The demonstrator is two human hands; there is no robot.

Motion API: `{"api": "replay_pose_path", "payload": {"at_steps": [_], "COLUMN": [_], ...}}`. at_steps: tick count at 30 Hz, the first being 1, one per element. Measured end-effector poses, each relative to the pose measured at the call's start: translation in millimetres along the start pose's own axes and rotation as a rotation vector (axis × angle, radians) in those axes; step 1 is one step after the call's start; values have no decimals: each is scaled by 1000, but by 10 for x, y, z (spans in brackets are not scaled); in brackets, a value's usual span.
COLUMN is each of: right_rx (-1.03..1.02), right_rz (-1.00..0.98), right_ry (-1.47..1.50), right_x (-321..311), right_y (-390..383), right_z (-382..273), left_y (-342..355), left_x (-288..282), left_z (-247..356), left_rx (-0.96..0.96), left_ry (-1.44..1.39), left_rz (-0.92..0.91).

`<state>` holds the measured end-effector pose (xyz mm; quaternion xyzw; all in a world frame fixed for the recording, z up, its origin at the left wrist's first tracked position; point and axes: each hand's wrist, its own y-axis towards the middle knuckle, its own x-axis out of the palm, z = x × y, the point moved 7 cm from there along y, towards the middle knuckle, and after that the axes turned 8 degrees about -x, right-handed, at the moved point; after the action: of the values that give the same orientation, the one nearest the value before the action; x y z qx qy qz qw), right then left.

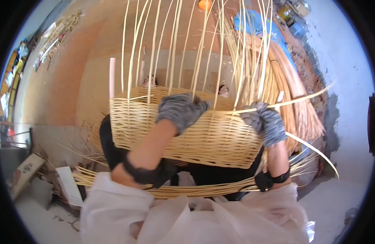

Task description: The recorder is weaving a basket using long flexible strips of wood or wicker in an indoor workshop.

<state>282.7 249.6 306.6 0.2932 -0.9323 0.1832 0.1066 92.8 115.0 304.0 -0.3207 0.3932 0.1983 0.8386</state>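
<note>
A rectangular wicker basket (212,140), woven from pale rods, rests across my lap. Tall upright stakes (153,53) rise from its sides. My left hand (181,110), in a grey striped glove, is closed at the near rim around the foot of a stake; its fingertips are partly hidden. At the right end of the rim, my gloved right hand (264,120) grips a long pale weaving rod (305,97). That rod runs along the rim between the hands, and its free end sticks out to the right. Another rod (317,152) curves out below my right hand.
Bundles of long rods (285,85) lie at the right, beside a blue sheet (256,24) and near a pale wall (342,61). More rods (195,191) lie across my lap. Cardboard pieces (28,173) are at lower left; plant scraps (61,30) litter the far-left floor.
</note>
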Motion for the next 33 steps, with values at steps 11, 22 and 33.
{"api": "replay_pose_path", "payload": {"at_steps": [11,22,33], "right_rx": [-907,-791,-838], "right_rz": [-238,166,36], "right_ry": [-1078,85,-546], "right_x": [1365,-352,605], "right_y": [708,-405,-599], "right_z": [-697,59,-448], "left_y": [-211,-62,-146], "left_x": [244,108,122], "left_z": [-185,-208,-67], "left_rx": [-146,-140,-266], "left_ry": [-236,-55,46], "left_rz": [172,80,36]}}
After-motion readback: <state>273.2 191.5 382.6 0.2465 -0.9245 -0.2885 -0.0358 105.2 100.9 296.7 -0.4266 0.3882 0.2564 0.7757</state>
